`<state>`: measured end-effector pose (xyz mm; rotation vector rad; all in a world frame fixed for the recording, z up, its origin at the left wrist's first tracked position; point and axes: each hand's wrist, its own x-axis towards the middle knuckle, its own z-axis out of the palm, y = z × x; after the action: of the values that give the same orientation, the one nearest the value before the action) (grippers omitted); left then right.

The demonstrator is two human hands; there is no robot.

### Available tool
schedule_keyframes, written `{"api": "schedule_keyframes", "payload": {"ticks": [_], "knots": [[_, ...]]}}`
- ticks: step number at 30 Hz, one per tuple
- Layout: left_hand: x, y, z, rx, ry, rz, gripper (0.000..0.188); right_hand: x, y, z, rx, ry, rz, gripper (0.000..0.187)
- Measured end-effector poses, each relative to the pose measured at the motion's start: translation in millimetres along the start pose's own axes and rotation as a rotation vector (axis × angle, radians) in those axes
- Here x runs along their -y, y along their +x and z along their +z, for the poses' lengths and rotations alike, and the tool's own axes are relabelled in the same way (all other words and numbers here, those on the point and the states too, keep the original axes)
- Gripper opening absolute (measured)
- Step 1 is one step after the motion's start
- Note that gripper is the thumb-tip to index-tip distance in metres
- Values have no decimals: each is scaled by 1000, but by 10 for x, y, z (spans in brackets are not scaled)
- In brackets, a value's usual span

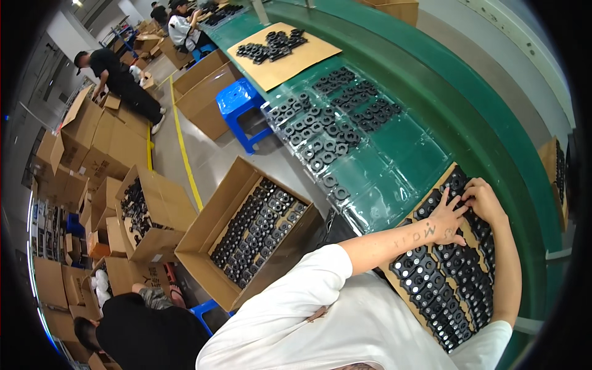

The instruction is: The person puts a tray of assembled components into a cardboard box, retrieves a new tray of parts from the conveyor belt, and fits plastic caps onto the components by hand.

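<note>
Blue plastic stool [242, 102] beside green table [493, 123]; open cardboard box [246, 231] of black parts on floor.

A long green workbench [431, 92] curves along the right of a workshop with a pale grey floor [213, 160] marked by a yellow line [185, 154]. A blue plastic stool [242, 102] stands beside the bench. Open cardboard boxes [92, 142] crowd the left side, where other people [120, 80] bend over them.
</note>
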<state>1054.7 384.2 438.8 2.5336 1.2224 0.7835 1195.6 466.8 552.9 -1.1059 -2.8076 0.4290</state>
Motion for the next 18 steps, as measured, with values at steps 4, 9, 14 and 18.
{"api": "schedule_keyframes", "payload": {"ticks": [4,9,14,18], "knots": [[-55,82,-46,64,-11,15,71,-171,-132,66,-64,51,33,14],[58,155,-51,83,-36,-6,64,-244,50,136,-109,34,255,25],[53,300,235,46,90,31,64,-593,51,304,-97,-68,267,28],[261,354,262,142,122,-6,69,-909,185,370,-30,-164,289,19]]}}
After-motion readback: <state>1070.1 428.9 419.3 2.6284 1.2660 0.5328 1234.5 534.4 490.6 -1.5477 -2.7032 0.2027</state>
